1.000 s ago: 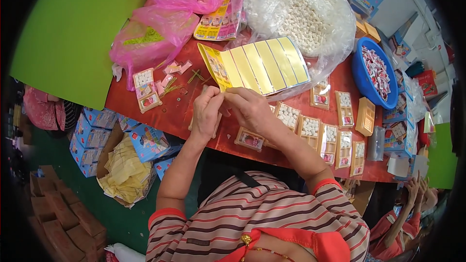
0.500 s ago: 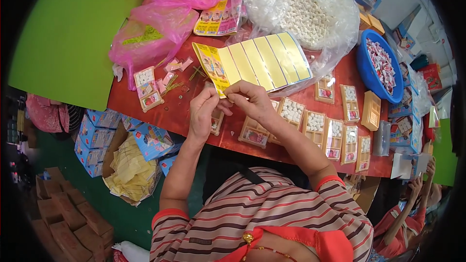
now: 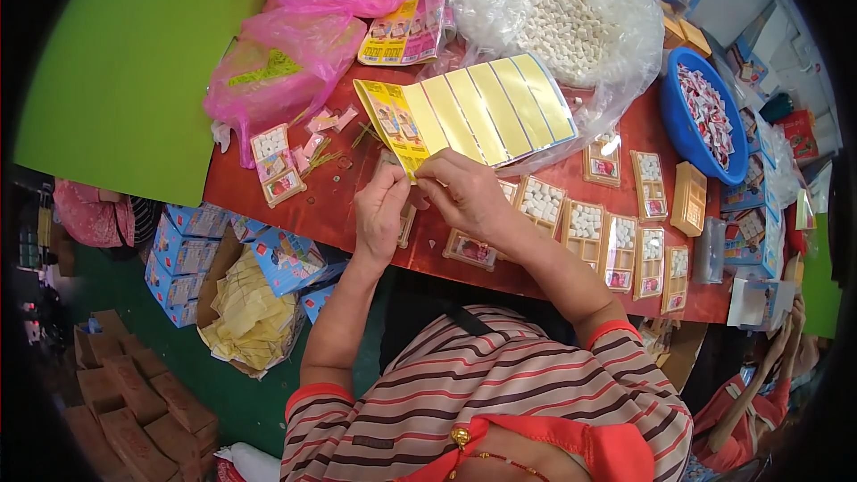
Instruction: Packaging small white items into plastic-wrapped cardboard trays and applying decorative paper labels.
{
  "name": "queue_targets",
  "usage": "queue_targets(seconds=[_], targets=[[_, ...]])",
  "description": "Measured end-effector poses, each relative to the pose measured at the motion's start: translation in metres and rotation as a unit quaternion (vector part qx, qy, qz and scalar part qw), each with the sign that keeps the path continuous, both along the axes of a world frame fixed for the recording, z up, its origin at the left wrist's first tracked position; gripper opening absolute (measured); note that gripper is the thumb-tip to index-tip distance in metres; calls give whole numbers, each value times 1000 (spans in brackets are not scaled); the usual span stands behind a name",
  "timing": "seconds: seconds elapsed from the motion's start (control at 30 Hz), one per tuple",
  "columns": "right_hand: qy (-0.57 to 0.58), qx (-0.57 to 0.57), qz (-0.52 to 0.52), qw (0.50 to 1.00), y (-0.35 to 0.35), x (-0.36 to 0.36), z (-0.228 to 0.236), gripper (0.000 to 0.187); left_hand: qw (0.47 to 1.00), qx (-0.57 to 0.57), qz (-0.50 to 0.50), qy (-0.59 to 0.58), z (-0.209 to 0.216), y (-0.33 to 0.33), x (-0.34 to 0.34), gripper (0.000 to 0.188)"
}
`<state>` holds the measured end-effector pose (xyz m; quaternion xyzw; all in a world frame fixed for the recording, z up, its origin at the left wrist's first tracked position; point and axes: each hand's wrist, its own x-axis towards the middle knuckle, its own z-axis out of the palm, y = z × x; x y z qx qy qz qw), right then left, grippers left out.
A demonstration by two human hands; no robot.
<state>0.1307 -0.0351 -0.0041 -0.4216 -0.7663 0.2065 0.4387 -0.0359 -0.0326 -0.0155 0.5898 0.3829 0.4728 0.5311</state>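
Note:
My left hand (image 3: 380, 212) and my right hand (image 3: 460, 192) meet at the near left corner of a sticker sheet (image 3: 486, 112), both pinching it. Most labels are gone from the sheet, leaving yellow backing strips; printed yellow labels stay at its left end. The fingertips overlap, so whether a label is lifting there cannot be seen. Beneath my hands a small tray is partly hidden. Right of them, several divided trays (image 3: 541, 200) hold white pieces and a red-pictured card. Another filled tray (image 3: 278, 166) lies to the left beside pink packets (image 3: 319, 129).
Behind the sheet lie a clear bag of white pieces (image 3: 571, 27), pink bags (image 3: 286, 54) and more printed sheets (image 3: 393, 36). A blue basin (image 3: 705, 116) of small packets stands right, near stacked empty trays (image 3: 687, 199). Boxes and a carton of yellow scraps (image 3: 248, 303) sit on the floor left.
Both hands stay at the sheet's corner, with the fingers drawn slightly closer together. The whole view has shifted a little.

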Motion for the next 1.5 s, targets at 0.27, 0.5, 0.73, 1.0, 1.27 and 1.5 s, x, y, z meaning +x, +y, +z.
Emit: queue_targets(seconds=[0.27,0.5,0.73,1.0,1.27,1.5], targets=[[-52,34,-22,998,-7,1,3,12,987,62,47,138,11,-9,9,19],[-76,2,-54,996,-4,1,2,7,989,51,54,126,8,-6,15,16],[130,-237,-9,963,19,17,-18,10,996,-73,-21,-47,-1,5,17,21],[403,-216,-33,889,91,110,3,12,990,-68,-2,-126,-11,57,11,22],[441,-106,-26,891,121,222,87,18,993,-21,72,-90,-1,159,27,20],[463,-45,-111,878,65,238,109,19,976,-163,141,-14,-18,230,22,30]])
